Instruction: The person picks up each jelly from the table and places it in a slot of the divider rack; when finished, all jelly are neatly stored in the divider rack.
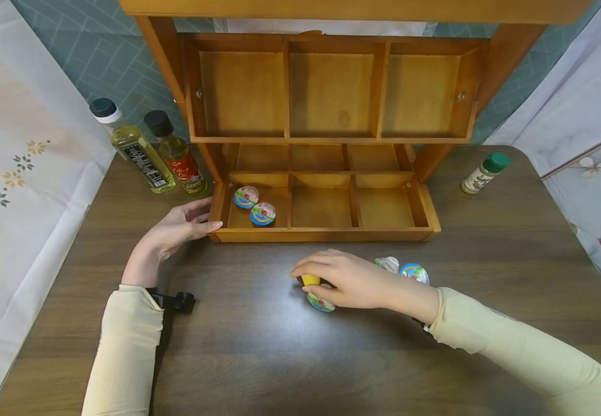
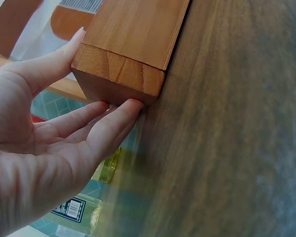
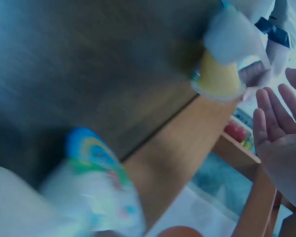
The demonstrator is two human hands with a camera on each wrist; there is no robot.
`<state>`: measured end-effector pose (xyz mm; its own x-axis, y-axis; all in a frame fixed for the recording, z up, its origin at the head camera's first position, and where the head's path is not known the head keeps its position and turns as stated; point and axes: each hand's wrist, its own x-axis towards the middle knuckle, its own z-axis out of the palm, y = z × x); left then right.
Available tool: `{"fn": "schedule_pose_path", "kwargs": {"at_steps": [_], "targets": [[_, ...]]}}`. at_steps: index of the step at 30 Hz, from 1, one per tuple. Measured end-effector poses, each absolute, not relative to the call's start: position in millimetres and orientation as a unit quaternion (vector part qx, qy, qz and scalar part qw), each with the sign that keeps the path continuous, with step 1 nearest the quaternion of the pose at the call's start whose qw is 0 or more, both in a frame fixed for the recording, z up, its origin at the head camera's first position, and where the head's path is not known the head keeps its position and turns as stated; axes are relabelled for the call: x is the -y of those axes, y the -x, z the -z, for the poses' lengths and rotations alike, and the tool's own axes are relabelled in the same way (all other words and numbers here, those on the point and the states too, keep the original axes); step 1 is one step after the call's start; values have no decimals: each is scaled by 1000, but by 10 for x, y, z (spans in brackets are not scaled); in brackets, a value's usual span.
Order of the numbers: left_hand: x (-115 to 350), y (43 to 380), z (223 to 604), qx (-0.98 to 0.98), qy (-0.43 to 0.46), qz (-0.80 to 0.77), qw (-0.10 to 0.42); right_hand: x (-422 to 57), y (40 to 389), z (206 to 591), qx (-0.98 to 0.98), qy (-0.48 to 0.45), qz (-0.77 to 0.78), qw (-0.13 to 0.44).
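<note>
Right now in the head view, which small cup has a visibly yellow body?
The yellow cup seen between the thumb and forefinger of the right hand; none of the other cups shows a plain yellow body.

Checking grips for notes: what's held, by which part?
The left hand holds the wooden rack by its lower front-left corner; the right hand, apparently nothing.

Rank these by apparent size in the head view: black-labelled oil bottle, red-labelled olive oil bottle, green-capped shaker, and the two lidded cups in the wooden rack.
1. Black-labelled oil bottle
2. Red-labelled olive oil bottle
3. Green-capped shaker
4. Rear lidded cup and front lidded cup: too alike to rank apart.
</note>
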<state>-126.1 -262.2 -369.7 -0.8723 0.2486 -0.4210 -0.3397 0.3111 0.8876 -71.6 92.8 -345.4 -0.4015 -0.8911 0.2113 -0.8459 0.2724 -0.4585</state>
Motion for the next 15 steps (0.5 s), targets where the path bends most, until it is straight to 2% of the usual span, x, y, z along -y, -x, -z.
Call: {"fn": "schedule_pose_path", "kwargs": {"at_steps": [5, 15], "targets": [[2627, 1263, 3692, -774, 29, -581, 250, -1099, 630, 3591, -791, 544, 276, 54], [2625, 1258, 3710, -767, 25, -592, 248, -1262, 549, 3743, -800, 540, 258, 37]]}}
